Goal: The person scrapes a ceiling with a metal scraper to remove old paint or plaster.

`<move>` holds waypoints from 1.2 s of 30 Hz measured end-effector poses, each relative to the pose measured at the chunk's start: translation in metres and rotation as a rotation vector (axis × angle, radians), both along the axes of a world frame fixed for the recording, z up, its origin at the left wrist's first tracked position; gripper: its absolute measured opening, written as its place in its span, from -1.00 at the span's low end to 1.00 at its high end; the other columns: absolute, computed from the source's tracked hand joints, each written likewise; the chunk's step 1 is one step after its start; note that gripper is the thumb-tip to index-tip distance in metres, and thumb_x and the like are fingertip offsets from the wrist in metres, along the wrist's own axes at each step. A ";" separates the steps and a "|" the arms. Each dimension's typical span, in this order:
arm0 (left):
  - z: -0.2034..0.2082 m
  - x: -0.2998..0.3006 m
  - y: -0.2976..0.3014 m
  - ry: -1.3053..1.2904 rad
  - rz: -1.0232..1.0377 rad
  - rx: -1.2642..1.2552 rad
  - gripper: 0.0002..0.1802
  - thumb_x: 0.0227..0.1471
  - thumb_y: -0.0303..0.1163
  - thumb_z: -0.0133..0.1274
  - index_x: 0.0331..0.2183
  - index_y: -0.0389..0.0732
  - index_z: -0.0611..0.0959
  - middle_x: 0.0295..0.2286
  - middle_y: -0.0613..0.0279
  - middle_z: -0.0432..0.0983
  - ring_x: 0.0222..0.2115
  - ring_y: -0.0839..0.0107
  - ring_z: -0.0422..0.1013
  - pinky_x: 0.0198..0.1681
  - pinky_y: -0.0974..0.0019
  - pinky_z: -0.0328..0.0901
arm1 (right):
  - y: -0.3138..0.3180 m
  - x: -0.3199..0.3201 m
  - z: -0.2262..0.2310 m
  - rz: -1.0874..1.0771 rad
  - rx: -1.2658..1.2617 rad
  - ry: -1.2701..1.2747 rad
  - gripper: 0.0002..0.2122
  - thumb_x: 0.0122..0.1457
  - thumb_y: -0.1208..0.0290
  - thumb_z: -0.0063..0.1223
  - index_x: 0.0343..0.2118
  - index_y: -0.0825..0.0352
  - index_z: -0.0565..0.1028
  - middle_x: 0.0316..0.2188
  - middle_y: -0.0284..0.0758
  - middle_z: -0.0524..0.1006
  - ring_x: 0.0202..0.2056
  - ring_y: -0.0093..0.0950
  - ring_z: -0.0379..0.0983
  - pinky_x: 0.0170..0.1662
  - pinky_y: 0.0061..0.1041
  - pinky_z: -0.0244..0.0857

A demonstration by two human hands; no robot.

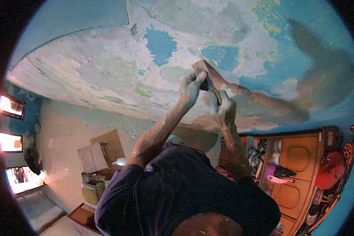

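A scraper with a flat, brownish blade (201, 66) and a yellow handle (218, 95) is held up in front of a patchy, peeling surface (118, 67). My left hand (190, 88) is closed around the blade's side, its thumb pressed on the flat near the lower end. Lower and to the right, my right hand (226, 109) wraps the handle. Pale dust coats both hands and forearms. A dark piece between my left fingers and the handle is too shadowed to make out. Whether the blade's tip touches the surface, I cannot tell.
Bare blue patches (161, 45) show among whitish filler. At the right stand a wooden cupboard (299, 157), a red bag (329, 173) and hanging cords. Cardboard and a pale sheet (92, 157) lean at left, near bright window openings (11, 106).
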State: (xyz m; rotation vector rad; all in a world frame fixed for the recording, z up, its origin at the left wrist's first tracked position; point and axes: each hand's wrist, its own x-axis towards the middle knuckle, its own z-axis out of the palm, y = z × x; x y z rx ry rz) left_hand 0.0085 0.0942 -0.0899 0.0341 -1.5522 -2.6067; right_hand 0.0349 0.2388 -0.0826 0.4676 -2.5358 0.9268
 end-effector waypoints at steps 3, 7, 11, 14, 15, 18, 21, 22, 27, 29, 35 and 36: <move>-0.002 -0.005 -0.009 0.127 0.022 0.203 -0.79 0.07 -0.33 -0.04 -0.47 -0.27 0.55 -0.57 0.29 0.48 -0.59 0.54 0.40 -0.48 0.44 0.33 | -0.009 0.007 0.033 0.067 -0.050 -0.049 -0.83 0.06 0.33 -0.01 -0.41 0.33 0.43 -0.63 -0.14 0.45 -0.57 -0.21 0.44 -0.51 -0.39 0.26; -0.026 0.000 0.021 -0.034 -0.244 0.346 -0.82 0.08 -0.29 -0.04 -0.46 -0.18 0.54 -0.55 0.35 0.45 -0.54 0.56 0.37 -0.46 0.45 0.28 | 0.026 0.018 0.043 0.039 -0.075 -0.198 -0.77 0.01 0.31 0.04 -0.31 0.33 0.50 -0.48 -0.14 0.52 -0.42 -0.23 0.50 -0.36 -0.42 0.34; -0.033 0.003 0.043 -0.045 -0.238 0.650 -0.80 0.10 -0.25 -0.08 -0.42 -0.16 0.52 -0.49 0.31 0.47 -0.49 0.51 0.39 -0.35 0.37 0.31 | 0.022 0.021 0.056 -0.007 0.121 -0.140 -0.77 0.01 0.30 0.05 -0.32 0.33 0.50 -0.46 -0.12 0.51 -0.43 -0.19 0.48 -0.38 -0.39 0.33; -0.039 -0.001 0.015 0.053 -0.175 0.644 -0.77 0.12 -0.25 -0.13 -0.40 -0.18 0.51 -0.47 0.27 0.49 -0.47 0.46 0.41 -0.31 0.32 0.33 | -0.002 0.002 0.009 0.054 0.092 0.097 -0.83 0.05 0.34 0.02 -0.40 0.35 0.49 -0.58 -0.19 0.49 -0.55 -0.39 0.48 -0.48 -0.48 0.31; -0.041 0.001 -0.002 0.035 -0.125 0.590 -0.75 0.13 -0.24 -0.14 -0.39 -0.20 0.51 -0.46 0.25 0.49 -0.45 0.43 0.42 -0.28 0.29 0.33 | -0.014 0.004 0.005 0.063 0.085 0.090 -0.83 0.05 0.34 0.02 -0.40 0.35 0.49 -0.58 -0.19 0.49 -0.55 -0.39 0.48 -0.48 -0.48 0.31; -0.048 0.005 -0.022 0.051 -0.183 0.469 -0.74 0.14 -0.24 -0.18 -0.35 -0.22 0.49 -0.42 0.18 0.48 -0.39 0.38 0.43 -0.24 0.28 0.31 | -0.035 0.010 0.007 0.116 -0.013 0.046 -0.82 0.05 0.36 0.03 -0.38 0.37 0.49 -0.58 -0.16 0.49 -0.54 -0.38 0.49 -0.46 -0.48 0.31; -0.040 0.006 -0.021 0.003 -0.060 0.460 -0.73 0.15 -0.24 -0.18 -0.31 -0.23 0.49 -0.40 0.18 0.47 -0.36 0.39 0.41 -0.24 0.28 0.30 | -0.049 0.017 0.020 0.143 -0.289 -0.103 -0.79 0.05 0.35 0.04 -0.33 0.40 0.48 -0.59 -0.12 0.47 -0.53 -0.30 0.47 -0.46 -0.45 0.29; -0.024 0.003 -0.027 0.006 -0.064 0.464 -0.73 0.15 -0.24 -0.18 -0.31 -0.23 0.49 -0.40 0.18 0.47 -0.36 0.39 0.41 -0.24 0.28 0.30 | -0.060 0.007 0.020 0.140 -0.285 -0.099 -0.79 0.05 0.35 0.04 -0.33 0.40 0.48 -0.59 -0.12 0.47 -0.53 -0.30 0.47 -0.46 -0.45 0.29; 0.012 0.004 -0.105 0.177 0.289 0.286 -0.79 0.08 -0.33 -0.05 -0.40 -0.28 0.56 -0.48 0.28 0.51 -0.48 0.50 0.41 -0.30 0.38 0.29 | -0.131 -0.006 0.034 0.361 -0.364 -0.134 -0.79 0.11 0.31 -0.03 -0.44 0.40 0.41 -0.66 -0.17 0.42 -0.64 -0.38 0.38 -0.57 -0.44 0.20; -0.019 0.010 -0.115 0.137 0.300 0.014 -0.80 0.06 -0.35 -0.03 -0.43 -0.28 0.57 -0.52 0.30 0.50 -0.50 0.55 0.40 -0.34 0.41 0.29 | -0.130 -0.008 0.004 0.441 -0.532 -0.505 -0.78 0.14 0.29 -0.08 -0.45 0.39 0.39 -0.68 -0.23 0.39 -0.68 -0.45 0.35 -0.61 -0.49 0.17; -0.062 0.018 -0.096 -0.120 0.104 -0.186 -0.79 0.05 -0.33 -0.01 -0.53 -0.24 0.54 -0.67 0.40 0.41 -0.65 0.65 0.28 -0.61 0.49 0.18 | -0.143 0.000 -0.044 0.314 -0.779 -0.675 -0.77 0.24 0.26 -0.29 -0.33 0.34 0.31 -0.77 -0.43 0.28 -0.85 -0.63 0.13 -0.80 -0.61 0.03; -0.056 0.017 -0.096 -0.077 0.128 -0.111 -0.78 0.06 -0.32 -0.02 -0.54 -0.22 0.52 -0.68 0.41 0.39 -0.66 0.66 0.27 -0.62 0.51 0.17 | -0.149 -0.002 -0.046 0.303 -0.791 -0.668 -0.77 0.24 0.26 -0.29 -0.33 0.34 0.31 -0.77 -0.43 0.28 -0.85 -0.63 0.13 -0.80 -0.61 0.03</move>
